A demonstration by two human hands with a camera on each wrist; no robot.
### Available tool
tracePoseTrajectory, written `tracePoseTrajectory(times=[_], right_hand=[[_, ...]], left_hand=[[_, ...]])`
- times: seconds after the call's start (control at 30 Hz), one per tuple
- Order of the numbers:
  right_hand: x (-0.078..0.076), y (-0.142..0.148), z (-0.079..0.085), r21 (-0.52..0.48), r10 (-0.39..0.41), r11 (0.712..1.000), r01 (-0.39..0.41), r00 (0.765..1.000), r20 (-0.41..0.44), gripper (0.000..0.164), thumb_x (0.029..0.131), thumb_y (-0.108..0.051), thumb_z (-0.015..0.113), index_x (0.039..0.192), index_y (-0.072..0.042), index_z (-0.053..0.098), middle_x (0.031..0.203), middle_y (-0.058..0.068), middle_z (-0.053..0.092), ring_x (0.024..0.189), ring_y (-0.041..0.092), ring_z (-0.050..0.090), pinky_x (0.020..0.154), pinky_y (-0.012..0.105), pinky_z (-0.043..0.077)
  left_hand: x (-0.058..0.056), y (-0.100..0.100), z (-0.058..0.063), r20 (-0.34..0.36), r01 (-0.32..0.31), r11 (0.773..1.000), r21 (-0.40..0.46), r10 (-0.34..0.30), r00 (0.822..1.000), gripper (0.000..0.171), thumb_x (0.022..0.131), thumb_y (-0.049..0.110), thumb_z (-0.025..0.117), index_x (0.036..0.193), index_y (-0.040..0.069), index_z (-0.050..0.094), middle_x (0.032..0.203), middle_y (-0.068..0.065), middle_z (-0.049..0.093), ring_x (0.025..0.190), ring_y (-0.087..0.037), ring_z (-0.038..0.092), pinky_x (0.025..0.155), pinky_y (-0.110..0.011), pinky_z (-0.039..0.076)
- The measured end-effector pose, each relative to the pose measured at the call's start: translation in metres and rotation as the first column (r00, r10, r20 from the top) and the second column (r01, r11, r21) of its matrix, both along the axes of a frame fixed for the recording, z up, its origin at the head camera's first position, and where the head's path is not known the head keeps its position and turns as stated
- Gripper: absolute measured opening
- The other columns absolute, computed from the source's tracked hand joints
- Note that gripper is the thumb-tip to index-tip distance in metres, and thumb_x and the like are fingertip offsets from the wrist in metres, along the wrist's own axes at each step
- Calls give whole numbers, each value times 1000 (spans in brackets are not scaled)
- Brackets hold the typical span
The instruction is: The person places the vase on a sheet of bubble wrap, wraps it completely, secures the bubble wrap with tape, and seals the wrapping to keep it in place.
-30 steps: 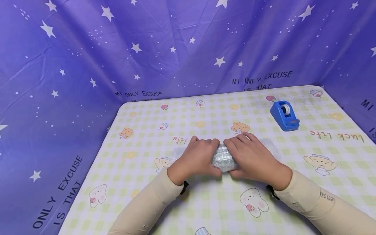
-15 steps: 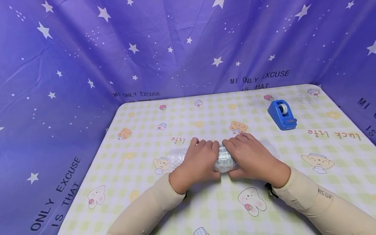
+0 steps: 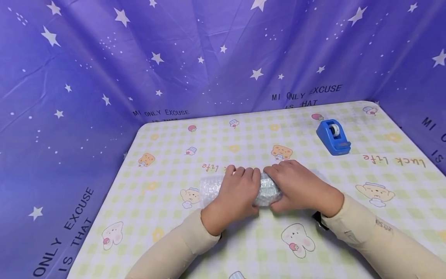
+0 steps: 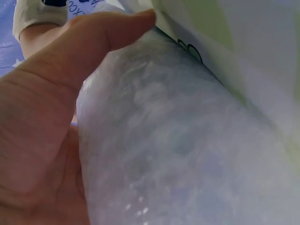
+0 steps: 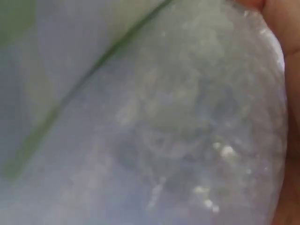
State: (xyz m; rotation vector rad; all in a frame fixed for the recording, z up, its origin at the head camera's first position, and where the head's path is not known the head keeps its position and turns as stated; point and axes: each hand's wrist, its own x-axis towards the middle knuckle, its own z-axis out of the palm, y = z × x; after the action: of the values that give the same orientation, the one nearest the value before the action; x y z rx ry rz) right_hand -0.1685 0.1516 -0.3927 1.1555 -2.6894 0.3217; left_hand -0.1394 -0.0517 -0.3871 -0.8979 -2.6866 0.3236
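Observation:
A roll of clear bubble wrap (image 3: pixel 267 190) lies crosswise on the table in the head view, its left end showing past the left hand. My left hand (image 3: pixel 237 193) grips the roll left of its middle, fingers over the far side and thumb on the near side. Close beside it, my right hand (image 3: pixel 301 190) holds the right part the same way, covering most of that end. In the left wrist view the thumb lies along the bubble wrap (image 4: pixel 178 131). Bubble wrap (image 5: pixel 187 122) fills most of the right wrist view, with the palm at the right edge.
A blue tape dispenser (image 3: pixel 333 137) with a white roll of tape stands at the back right of the table. The table (image 3: pixel 167 151) wears a green checked cloth with cartoon prints. Purple star-patterned curtains (image 3: pixel 195 50) hang behind and to the left.
The left hand has turned slightly on the roll, and more of the roll's left end shows. The right hand keeps its hold with a small shift. The head view has drifted slightly.

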Motion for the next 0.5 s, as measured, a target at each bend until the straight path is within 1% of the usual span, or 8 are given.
tracePoseTrajectory(times=[0.07,0.2,0.33,0.5], right_hand=[[-3,-2,3,0,4,1000,-4,999,36,55,51,-44,85,92,-18,60,74,-12,56,67,10,53,71,39,49],[-8,-5,8,17,10,1000,-12,995,96,50,51,-40,85,87,-19,57,72,-13,54,63,8,51,64,34,46],[-11,-6,11,30,11,999,-15,993,117,49,52,-38,85,87,-18,57,72,-13,54,62,8,51,63,34,46],[-10,-6,9,46,-8,999,3,994,106,51,52,-41,86,88,-18,58,72,-13,55,64,9,52,66,36,47]], left_hand=[[1,1,0,-4,-10,1000,-6,10,1000,81,57,59,87,115,12,55,99,2,61,88,-20,61,81,-41,40],[1,1,-2,-30,-13,1000,-1,13,999,81,57,56,89,116,11,55,100,2,61,90,-21,61,80,-40,40],[0,2,-3,-57,4,1000,14,-4,998,76,58,53,89,112,11,55,96,2,60,86,-21,60,77,-39,40],[-4,1,-5,-99,40,999,34,-36,994,70,56,53,87,104,13,56,88,3,62,76,-19,60,74,-38,40]])
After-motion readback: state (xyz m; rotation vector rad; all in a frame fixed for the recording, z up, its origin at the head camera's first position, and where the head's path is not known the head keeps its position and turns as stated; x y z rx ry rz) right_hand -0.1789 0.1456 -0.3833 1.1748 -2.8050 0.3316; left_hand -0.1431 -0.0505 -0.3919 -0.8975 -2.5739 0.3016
